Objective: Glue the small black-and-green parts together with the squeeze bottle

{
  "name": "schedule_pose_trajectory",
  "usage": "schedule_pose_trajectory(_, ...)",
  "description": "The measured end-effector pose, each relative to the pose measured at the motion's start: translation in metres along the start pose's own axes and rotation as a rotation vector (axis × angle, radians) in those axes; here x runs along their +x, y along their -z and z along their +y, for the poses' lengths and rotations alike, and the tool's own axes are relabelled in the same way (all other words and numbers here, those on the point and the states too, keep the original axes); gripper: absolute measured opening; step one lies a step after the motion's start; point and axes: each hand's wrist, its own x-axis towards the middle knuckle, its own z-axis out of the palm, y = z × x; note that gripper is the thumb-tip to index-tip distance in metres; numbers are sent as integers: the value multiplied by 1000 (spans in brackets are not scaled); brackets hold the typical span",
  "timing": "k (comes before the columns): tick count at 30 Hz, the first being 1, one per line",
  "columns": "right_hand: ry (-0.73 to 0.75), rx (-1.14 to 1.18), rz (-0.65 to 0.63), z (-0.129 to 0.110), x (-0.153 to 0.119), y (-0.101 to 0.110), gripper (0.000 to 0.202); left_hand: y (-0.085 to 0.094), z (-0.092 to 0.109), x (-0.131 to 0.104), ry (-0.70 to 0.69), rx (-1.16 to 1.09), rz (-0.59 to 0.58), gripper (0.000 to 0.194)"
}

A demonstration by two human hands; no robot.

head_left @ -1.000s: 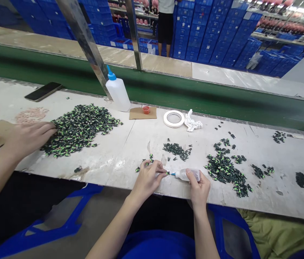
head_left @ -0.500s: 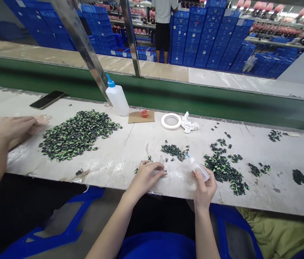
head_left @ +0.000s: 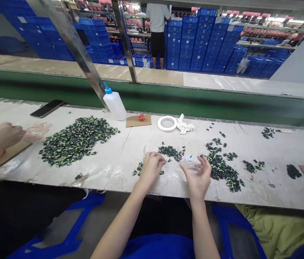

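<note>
Pale worktop (head_left: 116, 162) spans mid-frame; at centre, left hand (head_left: 152, 167) curls, grip unclear, right hand (head_left: 198, 177) spreads around small bottle (head_left: 189, 160); few green-dotted pieces (head_left: 139, 168) nearby seem done, many dark parts (head_left: 171, 151) remain

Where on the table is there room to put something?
One bare patch of table lies between the big speckled pile and the pieces beside the left hand. Another, along the front edge, lies between the smaller speckled pile and the far-right dark pile. It's crowded around the right hand and small bottle.
</note>
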Motion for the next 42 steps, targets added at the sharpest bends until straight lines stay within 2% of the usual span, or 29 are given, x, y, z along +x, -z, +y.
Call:
schedule_pose_trajectory(2, 158, -63, 123, -8, -9, 5, 50, 1, 2, -3, -16, -10, -14, 10)
schedule_pose_trajectory(3, 203, -58, 110, -12, -13, 7, 37, 2, 4, -5, -27, -18, -26, 11)
schedule_pose_trajectory(5, 199, 17, -69, -17, -21, 6, 21, 6, 8, -10, -64, -48, -68, 14)
schedule_pose_trajectory(8, 31, 191, -368, -20, -28, -2, 21, 12, 13, -21, -160, -130, -136, 19)
schedule_pose_trajectory(11, -137, 327, -473, -20, -31, -10, 17, 17, 13, -32, -239, -175, -137, 22)
schedule_pose_trajectory(16, -293, 361, -484, -15, -32, -10, 18, 19, -1, -47, -183, -92, -27, 20)
schedule_pose_trajectory(21, -449, 305, -489, -11, -37, -11, 30, 6, -13, -51, -153, 36, 44, 15)
schedule_pose_trajectory(25, -418, 258, -517, -15, -37, -13, 25, 0, -12, -47, -144, -2, 47, 18)
schedule_pose_trajectory(29, -403, 277, -553, -19, -37, -12, 21, 4, -7, -47, -130, -75, -20, 20)
schedule_pose_trajectory(33, -425, 331, -585, -22, -38, -11, 21, 10, -5, -51, -126, -122, -28, 20)
schedule_pose_trajectory(37, -429, 392, -584, -25, -38, -9, 21, 16, -1, -54, -118, -199, -9, 19)
schedule_pose_trajectory(42, -354, 496, -532, -28, -34, -4, 13, 24, 11, -63, -143, -317, 88, 16)
